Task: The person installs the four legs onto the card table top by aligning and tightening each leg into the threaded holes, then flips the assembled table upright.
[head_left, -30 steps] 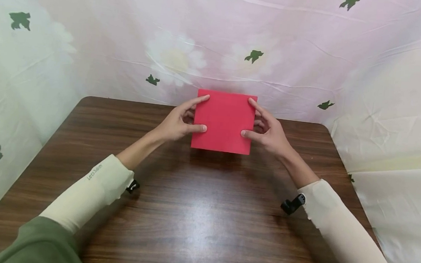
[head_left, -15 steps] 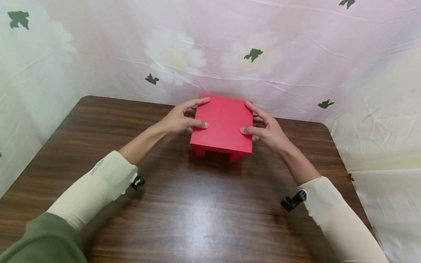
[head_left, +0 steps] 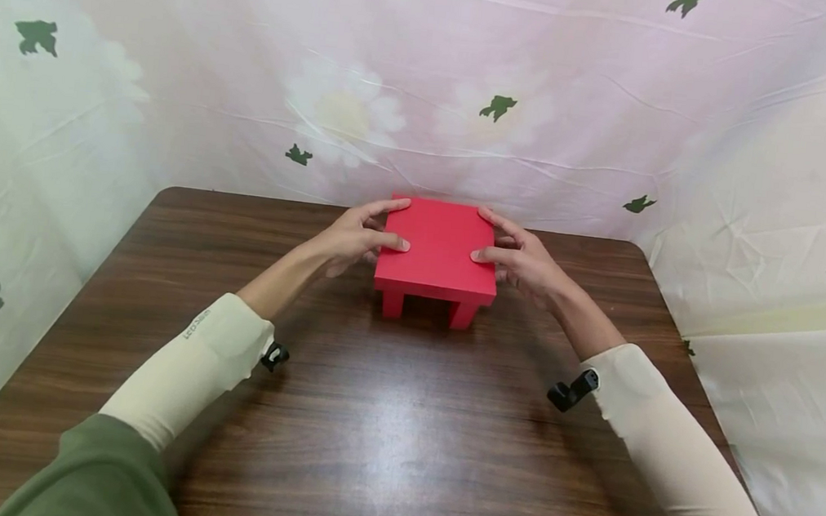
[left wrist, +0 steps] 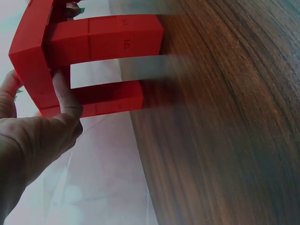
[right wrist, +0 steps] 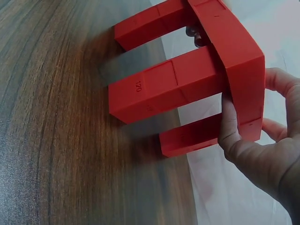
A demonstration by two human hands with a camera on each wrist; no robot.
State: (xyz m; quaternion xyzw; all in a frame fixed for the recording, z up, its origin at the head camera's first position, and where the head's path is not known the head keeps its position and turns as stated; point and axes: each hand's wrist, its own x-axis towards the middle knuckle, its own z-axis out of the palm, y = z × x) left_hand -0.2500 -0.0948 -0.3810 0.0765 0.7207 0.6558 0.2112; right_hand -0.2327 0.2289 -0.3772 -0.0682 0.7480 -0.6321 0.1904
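Observation:
A small red table [head_left: 438, 244] with a square top and stubby legs stands upright between my hands in the head view. My left hand [head_left: 351, 234] grips its left edge, thumb and forefinger on the top, other fingers underneath. At the opposite edge, my right hand [head_left: 527, 260] holds it in the same manner. In the left wrist view the red legs [left wrist: 108, 40] point toward the brown tabletop; small raised marks show on one. The right wrist view shows a leg [right wrist: 164, 86] marked with digits. Whether the leg ends touch the tabletop, I cannot tell.
The dark wood-grain tabletop [head_left: 397, 437] spreads out beneath both arms. A pale curtain [head_left: 584, 76] with flowers and green bird shapes hangs behind and on both sides. Each sleeve carries a black wrist camera, such as the right one [head_left: 573, 390].
The small red table has tilted from its top facing me to upright and has come down, so its front legs now show. Both hands keep holding it throughout.

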